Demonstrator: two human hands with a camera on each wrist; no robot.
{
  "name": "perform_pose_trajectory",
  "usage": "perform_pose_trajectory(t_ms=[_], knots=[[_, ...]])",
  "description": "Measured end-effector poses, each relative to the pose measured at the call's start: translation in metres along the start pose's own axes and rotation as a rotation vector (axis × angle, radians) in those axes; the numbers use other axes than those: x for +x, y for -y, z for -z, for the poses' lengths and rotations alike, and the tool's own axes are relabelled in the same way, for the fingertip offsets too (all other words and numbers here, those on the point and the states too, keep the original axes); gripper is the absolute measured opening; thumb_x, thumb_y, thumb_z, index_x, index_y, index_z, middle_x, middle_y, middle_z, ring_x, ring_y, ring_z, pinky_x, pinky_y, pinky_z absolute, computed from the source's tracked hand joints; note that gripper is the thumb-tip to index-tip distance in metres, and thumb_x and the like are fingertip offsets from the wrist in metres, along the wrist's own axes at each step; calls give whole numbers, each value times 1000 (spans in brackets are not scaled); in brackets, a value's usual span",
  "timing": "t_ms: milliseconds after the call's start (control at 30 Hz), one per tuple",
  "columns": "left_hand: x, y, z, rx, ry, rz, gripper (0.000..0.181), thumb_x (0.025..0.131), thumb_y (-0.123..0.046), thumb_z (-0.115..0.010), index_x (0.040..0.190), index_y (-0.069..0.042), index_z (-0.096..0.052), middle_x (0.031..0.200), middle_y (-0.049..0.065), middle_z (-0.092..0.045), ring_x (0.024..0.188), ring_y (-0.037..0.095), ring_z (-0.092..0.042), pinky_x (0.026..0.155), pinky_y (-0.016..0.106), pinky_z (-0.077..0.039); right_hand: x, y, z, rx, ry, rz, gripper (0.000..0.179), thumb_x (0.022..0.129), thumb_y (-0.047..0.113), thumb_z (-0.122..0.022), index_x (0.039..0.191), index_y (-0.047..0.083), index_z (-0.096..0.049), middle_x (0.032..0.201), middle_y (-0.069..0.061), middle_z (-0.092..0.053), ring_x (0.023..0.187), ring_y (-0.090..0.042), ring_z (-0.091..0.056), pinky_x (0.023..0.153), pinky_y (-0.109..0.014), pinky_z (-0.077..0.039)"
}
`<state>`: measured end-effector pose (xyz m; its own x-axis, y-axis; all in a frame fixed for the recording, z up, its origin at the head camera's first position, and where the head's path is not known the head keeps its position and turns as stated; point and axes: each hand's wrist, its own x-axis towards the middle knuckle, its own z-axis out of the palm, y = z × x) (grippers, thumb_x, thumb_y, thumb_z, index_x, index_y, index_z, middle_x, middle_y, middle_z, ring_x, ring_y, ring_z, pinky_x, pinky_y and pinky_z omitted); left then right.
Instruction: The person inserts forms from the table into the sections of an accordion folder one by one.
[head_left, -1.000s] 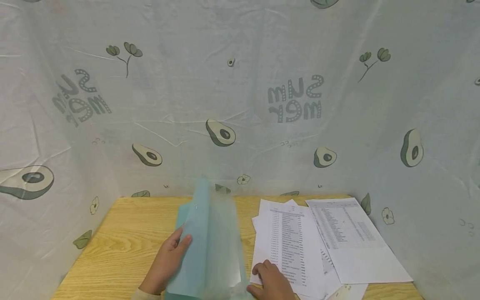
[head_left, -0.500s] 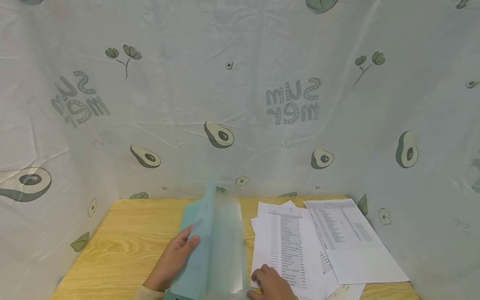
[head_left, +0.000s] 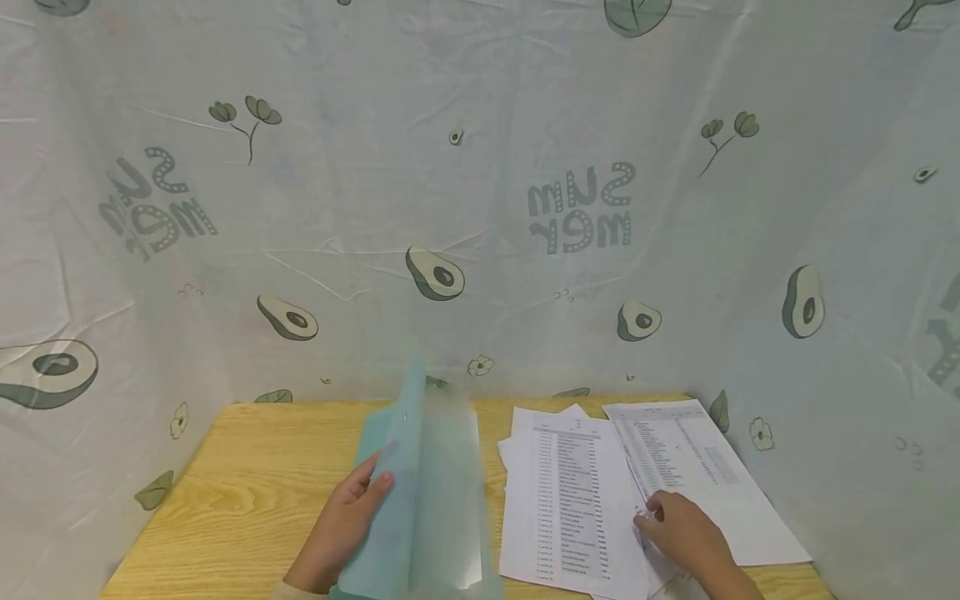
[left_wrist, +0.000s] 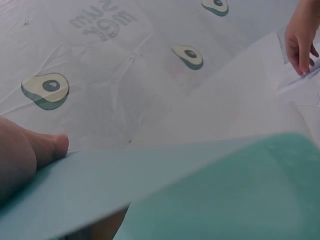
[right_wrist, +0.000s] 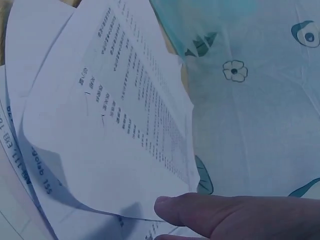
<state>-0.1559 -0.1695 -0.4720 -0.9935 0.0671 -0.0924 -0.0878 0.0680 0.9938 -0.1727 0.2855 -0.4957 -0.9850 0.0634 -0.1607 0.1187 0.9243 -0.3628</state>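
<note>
1. While the left hand (head_left: 345,517) gripped the folder's raised flap (head_left: 401,483) on its nine o'clock side, thumb over the facing surface, the right hand (head_left: 690,537) was at the desk's four o'clock, thumb and forefinger bent over the paper; whether they pinched a sheet, I could not tell.
2. With twelve set at the curtain (head_left: 480,200), the folder (head_left: 448,500) lay near the middle of the desk (head_left: 255,483), its clear leaf at the flap's three o'clock and blurred at the top.
3. Toward three, apart from the folder, lay the inner sheet (head_left: 566,500); farther toward three lay the outer sheet (head_left: 742,517), with more paper partly covered beneath.
4. Both sheets seemed light, limp and easy to crease; a pinch at the six o'clock edge, fingertips flat, looked the kindest hold.
5. The folder looked like thin, springy plastic, probably slippery; its flap seemed best steadied midway along the nine o'clock edge.
6. Bare wood spread from eight to ten, giving the flap room to swing. The curtain limited reach at twelve, and the outer sheet ran along the desk's three o'clock edge, so shifting it outward risked overhang.
</note>
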Motion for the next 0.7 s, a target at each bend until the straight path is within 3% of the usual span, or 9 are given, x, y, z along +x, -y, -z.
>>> perform_pose_trajectory(t_ms=[200, 467, 700], knots=[[-2, 1, 0, -22, -28, 21, 57, 108, -31, -55, 159, -10, -40, 147, 21, -55, 111, 27, -66, 79, 42, -60, 6, -14, -10, 69, 61, -43, 32, 89, 29, -77, 102, 0, -71, 86, -2, -64, 79, -20, -57, 75, -46, -53], [-1, 3, 1, -31, -30, 2, 57, 108, -30, -55, 159, -9, -39, 148, 19, -56, 115, 26, -65, 81, 36, -59, 8, -5, -16, 53, 50, -132, 42, 88, 37, -80, 99, -1, -65, 83, -5, -61, 77, -22, -55, 72, -43, -50], [-2, 2, 2, -30, -9, 7, 60, 108, -36, -55, 160, -11, -38, 151, 20, -53, 114, 23, -65, 82, 39, -59, 7, -1, -18, 54, 35, -140, 39, 89, 35, -80, 97, 0, -63, 82, -5, -60, 76, -23, -55, 71, -43, -48]])
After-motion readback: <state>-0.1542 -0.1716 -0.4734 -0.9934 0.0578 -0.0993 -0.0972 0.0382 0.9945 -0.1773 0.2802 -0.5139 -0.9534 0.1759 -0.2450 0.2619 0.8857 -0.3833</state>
